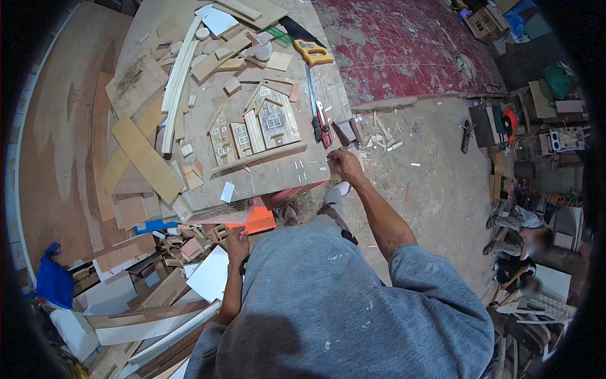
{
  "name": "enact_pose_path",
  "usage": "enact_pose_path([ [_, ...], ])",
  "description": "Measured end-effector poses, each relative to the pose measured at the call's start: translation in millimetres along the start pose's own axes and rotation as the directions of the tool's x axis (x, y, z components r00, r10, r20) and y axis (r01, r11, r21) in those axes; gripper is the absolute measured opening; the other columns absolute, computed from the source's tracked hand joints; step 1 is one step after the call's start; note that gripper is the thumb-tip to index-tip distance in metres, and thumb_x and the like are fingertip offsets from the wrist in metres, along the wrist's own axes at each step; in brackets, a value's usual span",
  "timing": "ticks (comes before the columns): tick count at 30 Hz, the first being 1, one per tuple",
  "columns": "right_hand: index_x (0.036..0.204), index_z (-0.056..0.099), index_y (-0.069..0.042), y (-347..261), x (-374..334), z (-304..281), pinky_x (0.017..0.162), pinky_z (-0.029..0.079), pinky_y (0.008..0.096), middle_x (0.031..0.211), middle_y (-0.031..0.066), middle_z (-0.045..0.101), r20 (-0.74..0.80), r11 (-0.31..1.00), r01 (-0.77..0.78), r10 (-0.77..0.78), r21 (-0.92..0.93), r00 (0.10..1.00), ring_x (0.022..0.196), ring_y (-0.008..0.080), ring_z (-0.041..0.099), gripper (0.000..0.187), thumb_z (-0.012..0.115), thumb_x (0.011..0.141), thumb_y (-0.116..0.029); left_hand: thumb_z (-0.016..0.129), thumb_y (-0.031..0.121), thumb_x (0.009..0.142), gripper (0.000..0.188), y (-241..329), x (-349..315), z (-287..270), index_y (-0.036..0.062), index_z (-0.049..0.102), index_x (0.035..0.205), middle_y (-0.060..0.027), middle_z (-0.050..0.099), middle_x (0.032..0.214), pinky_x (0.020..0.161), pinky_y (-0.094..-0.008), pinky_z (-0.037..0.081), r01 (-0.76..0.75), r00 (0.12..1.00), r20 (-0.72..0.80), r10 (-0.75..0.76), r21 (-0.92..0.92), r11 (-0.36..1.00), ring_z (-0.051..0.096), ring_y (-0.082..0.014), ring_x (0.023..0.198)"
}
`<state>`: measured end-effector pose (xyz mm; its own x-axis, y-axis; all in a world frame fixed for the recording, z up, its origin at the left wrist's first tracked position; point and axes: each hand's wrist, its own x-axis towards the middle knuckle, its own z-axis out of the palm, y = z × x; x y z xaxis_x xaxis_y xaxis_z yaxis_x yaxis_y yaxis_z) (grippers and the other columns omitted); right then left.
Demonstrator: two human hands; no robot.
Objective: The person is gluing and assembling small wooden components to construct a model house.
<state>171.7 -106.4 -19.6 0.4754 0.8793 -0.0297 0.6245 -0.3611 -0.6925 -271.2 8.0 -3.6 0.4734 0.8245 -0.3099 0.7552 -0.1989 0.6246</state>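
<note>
My right hand (346, 165) is closed in a pinch at the right front corner of the workbench (271, 180). Whatever its fingertips hold is too small to make out. Close to them lie several thin white strips (300, 170). My left hand (237, 245) hangs low beside my body, below the bench edge, its fingers curled together; their contents cannot be made out. On the bench stands a small wooden house model (265, 126) with gabled fronts and white-framed windows. Right of it lie a red utility knife (324, 125) and a hacksaw blade (311, 95).
A yellow-handled saw (313, 53), a white cup (261, 48) and wood offcuts (148, 158) crowd the bench. Scrap wood (170, 290) piles up at lower left near an orange object (257, 216). Wood chips (382, 134) litter the floor. People (524, 252) sit at far right.
</note>
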Motion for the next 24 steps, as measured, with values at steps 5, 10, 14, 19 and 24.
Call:
enact_pose_path([
  [5, 0.094, 0.069, -0.005, 0, 2, 0, 0.077, 0.050, 0.0451, 0.088, 0.0170, 0.063, -0.044, 0.999, 0.017, -0.016, 0.031, 0.999, 0.088, 0.0377, 0.063, 0.018, 0.061, 0.079, -0.009, 0.064, 0.011, 0.089, 0.026, -17, 3, 6, -0.0027, 0.069, 0.110, -0.0225, 0.068, 0.103, 0.081, -0.0386, 0.054, 0.010, 1.000, 0.027, -0.011, 0.032, 0.999, 0.068, -0.0339, 0.091],
  [10, 0.097, 0.068, -0.003, 0, 1, 1, 0.077, 0.051, 0.0415, 0.090, 0.0161, 0.064, -0.030, 1.000, -0.027, 0.028, 0.015, 0.999, 0.087, 0.0353, 0.064, 0.024, 0.057, 0.076, 0.002, 0.063, 0.010, 0.086, 0.027, -26, 1, 7, -0.0020, 0.070, 0.110, -0.0237, 0.069, 0.105, 0.085, -0.0407, 0.053, 0.129, 0.991, 0.044, -0.129, -0.009, 0.992, 0.068, -0.0355, 0.096],
  [14, 0.097, 0.069, -0.004, -2, 3, 0, 0.078, 0.051, 0.0412, 0.092, 0.0152, 0.065, 0.000, 0.997, 0.023, -0.023, -0.069, 1.000, 0.088, 0.0347, 0.065, 0.023, 0.058, 0.077, 0.000, 0.062, 0.009, 0.084, 0.029, -42, 0, 7, -0.0012, 0.070, 0.110, -0.0239, 0.069, 0.104, 0.087, -0.0413, 0.053, 0.093, 0.994, 0.053, -0.096, 0.054, 0.994, 0.068, -0.0360, 0.098],
  [19, 0.096, 0.068, -0.005, -11, 4, 0, 0.078, 0.051, 0.0416, 0.092, 0.0139, 0.064, 0.037, 0.994, -0.049, 0.053, -0.094, 0.998, 0.089, 0.0346, 0.065, 0.020, 0.060, 0.078, -0.004, 0.062, 0.008, 0.081, 0.030, -71, -6, 14, 0.0034, 0.071, 0.110, -0.0221, 0.070, 0.103, 0.086, -0.0413, 0.053, 0.102, 0.993, 0.047, -0.105, 0.049, 0.994, 0.068, -0.0359, 0.097],
  [24, 0.093, 0.065, -0.003, -14, 8, 1, 0.076, 0.051, 0.0428, 0.093, 0.0144, 0.063, 0.044, 0.991, -0.056, 0.062, -0.122, 0.997, 0.089, 0.0366, 0.064, 0.017, 0.061, 0.077, -0.002, 0.065, 0.010, 0.079, 0.031, -91, -12, 13, 0.0067, 0.072, 0.109, -0.0226, 0.071, 0.100, 0.084, -0.0417, 0.053, 0.105, 0.989, 0.097, -0.112, 0.076, 0.992, 0.069, -0.0361, 0.094],
])
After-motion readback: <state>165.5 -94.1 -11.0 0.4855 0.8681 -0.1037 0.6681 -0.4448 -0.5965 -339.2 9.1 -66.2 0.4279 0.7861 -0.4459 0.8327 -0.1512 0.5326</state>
